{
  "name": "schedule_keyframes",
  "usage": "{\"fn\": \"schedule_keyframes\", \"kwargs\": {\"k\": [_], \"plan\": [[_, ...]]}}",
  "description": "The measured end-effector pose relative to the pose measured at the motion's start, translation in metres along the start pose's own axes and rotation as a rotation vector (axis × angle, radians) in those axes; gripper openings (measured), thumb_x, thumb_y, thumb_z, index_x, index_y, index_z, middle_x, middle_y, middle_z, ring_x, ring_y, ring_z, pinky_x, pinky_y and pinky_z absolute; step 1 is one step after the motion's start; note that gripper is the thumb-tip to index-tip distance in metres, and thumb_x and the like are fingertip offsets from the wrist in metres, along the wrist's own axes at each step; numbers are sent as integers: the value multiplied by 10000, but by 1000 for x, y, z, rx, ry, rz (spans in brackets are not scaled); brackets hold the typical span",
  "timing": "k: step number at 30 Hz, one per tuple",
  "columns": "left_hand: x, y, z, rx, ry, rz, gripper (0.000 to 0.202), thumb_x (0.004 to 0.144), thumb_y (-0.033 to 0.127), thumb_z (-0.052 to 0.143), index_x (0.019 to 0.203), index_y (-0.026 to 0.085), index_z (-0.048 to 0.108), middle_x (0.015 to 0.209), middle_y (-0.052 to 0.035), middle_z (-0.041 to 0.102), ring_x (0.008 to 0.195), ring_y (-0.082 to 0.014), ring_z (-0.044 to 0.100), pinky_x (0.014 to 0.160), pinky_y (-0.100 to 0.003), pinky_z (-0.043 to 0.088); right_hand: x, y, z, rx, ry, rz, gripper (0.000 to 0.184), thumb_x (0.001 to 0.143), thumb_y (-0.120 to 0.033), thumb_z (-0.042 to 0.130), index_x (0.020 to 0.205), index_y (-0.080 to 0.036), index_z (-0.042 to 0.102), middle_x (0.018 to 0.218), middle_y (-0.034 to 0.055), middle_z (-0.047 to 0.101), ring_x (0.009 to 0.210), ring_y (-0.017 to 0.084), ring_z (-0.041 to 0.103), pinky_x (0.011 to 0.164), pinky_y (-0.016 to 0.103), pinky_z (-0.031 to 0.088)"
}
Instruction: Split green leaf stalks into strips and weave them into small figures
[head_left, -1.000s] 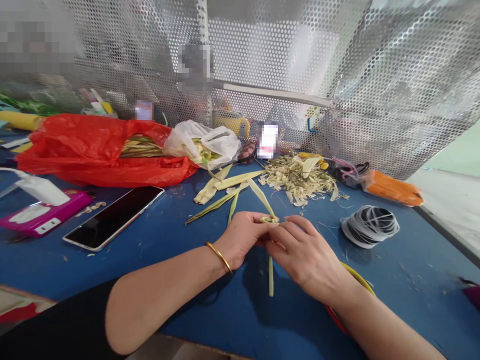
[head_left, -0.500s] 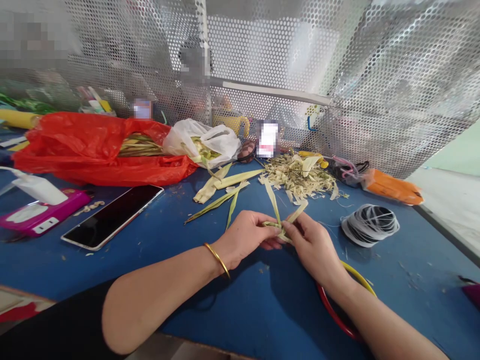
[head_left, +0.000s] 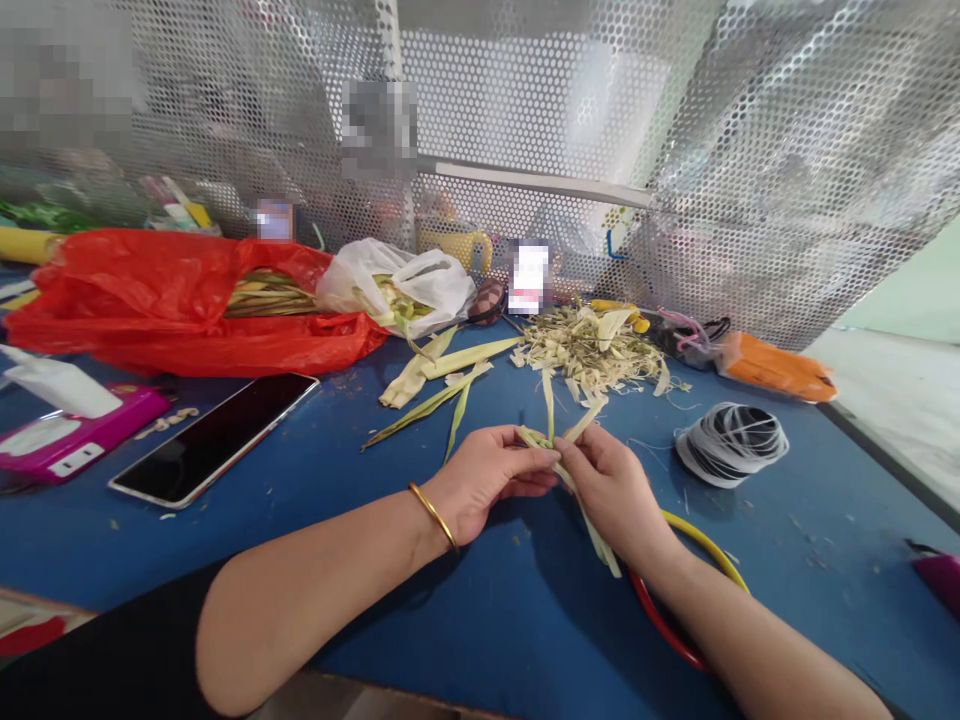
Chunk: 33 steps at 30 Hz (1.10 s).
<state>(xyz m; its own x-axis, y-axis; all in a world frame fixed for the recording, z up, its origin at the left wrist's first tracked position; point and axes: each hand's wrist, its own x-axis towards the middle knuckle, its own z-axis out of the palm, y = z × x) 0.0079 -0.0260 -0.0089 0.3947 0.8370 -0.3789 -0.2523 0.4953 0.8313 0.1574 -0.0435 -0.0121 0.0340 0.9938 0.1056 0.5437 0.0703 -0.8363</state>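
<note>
Since half a second ago, a pale length of the leaf strips (head_left: 550, 405) has come into sight, slanting down beside our right hand (head_left: 611, 490), while other ends stand up beyond our fingertips. We hold the small folded crossing of strips over the blue table (head_left: 465, 620): our left hand (head_left: 487, 475) pinches it between thumb and fingers, and our right thumb and fingers close on it just beside. We seem to be at a folding or plaiting step; the next move probably calls for a firm left pinch while the right draws a strip snug without splitting it. Flat, narrow and fibrous, pale green to straw, the strips look pliant enough to crease. Beyond them we see broader, tapering leaf blades (head_left: 472, 358) and a heap of papery, curled shreds (head_left: 592, 350). A squat spool (head_left: 731, 445), loosely wound with glossy line, sits to our right.
</note>
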Motion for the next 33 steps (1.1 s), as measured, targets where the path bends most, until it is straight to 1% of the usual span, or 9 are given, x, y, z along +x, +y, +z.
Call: {"fn": "schedule_keyframes", "kwargs": {"k": [5, 11, 14, 16, 18, 21, 24, 28, 33], "plan": [[-1, -2, 1, -5, -28, 26, 257, 637, 212, 802, 843, 120, 679, 760, -39, 683, 652, -110, 642, 680, -238, 519, 0, 0, 1, -17, 20, -27, 235, 850, -396, 528, 735, -191, 543, 678, 7, 617, 625, 144, 517, 573, 255, 396], [-1, 8, 0, 69, -50, 61, 164, 699, 190, 738, 831, 113, 678, 729, -31, 672, 563, -88, 607, 611, -219, 510, 1, -8, -6, 313, -67, 228, 383, 765, -564, 612, 740, -188, 546, 452, -73, 452, 381, 93, 369, 380, 226, 298], [2, 11, -3, 28, -9, 34, 113, 722, 178, 698, 809, 116, 662, 675, -31, 663, 551, -103, 615, 593, -221, 510, 0, -13, -8, 422, -88, 238, 364, 747, -534, 651, 726, -195, 520, 472, -57, 514, 391, 97, 429, 391, 221, 339], [5, 11, -6, -12, 32, 18, 68, 728, 158, 665, 780, 120, 644, 638, -28, 650, 541, -109, 611, 583, -224, 510, -3, -15, -9, 437, -113, 128, 269, 798, -445, 623, 766, -195, 531, 570, -29, 589, 476, 113, 523, 474, 233, 427], [8, 10, -8, -41, 47, 10, 66, 714, 146, 657, 773, 124, 637, 640, -28, 648, 538, -110, 603, 581, -230, 510, -6, -16, -9, 344, -136, -56, 141, 869, -332, 541, 875, -195, 577, 719, 5, 650, 620, 134, 606, 604, 258, 495], [9, 9, -8, -59, 58, 17, 84, 677, 133, 667, 755, 129, 636, 646, -20, 637, 550, -111, 599, 579, -226, 503, -10, -15, -11, 22, -165, -396, 219, 907, -174, 448, 1047, -221, 610, 965, 52, 665, 853, 163, 637, 761, 290, 509], [7, 9, -6, -63, 64, 10, 65, 669, 123, 666, 726, 125, 634, 640, -11, 622, 542, -98, 583, 555, -205, 489, -11, -14, -13, -333, -142, -655, 252, 908, -124, 442, 1070, -221, 609, 1009, 71, 649, 882, 183, 620, 758, 306, 495], [4, 10, -4, -90, 69, -40, 52, 684, 103, 664, 733, 109, 647, 650, -16, 624, 528, -81, 565, 508, -174, 465, -10, -14, -14, -604, -47, -826, 181, 938, -161, 447, 976, -192, 621, 880, 67, 663, 765, 180, 605, 696, 305, 462], [5, 10, -5, -158, 18, -82, 40, 701, 69, 647, 701, 109, 649, 657, -21, 636, 561, -87, 587, 544, -181, 497, -10, -14, -15, -569, 20, -913, 168, 919, -126, 478, 909, -195, 631, 863, 60, 659, 760, 171, 601, 709, 309, 446]]}}
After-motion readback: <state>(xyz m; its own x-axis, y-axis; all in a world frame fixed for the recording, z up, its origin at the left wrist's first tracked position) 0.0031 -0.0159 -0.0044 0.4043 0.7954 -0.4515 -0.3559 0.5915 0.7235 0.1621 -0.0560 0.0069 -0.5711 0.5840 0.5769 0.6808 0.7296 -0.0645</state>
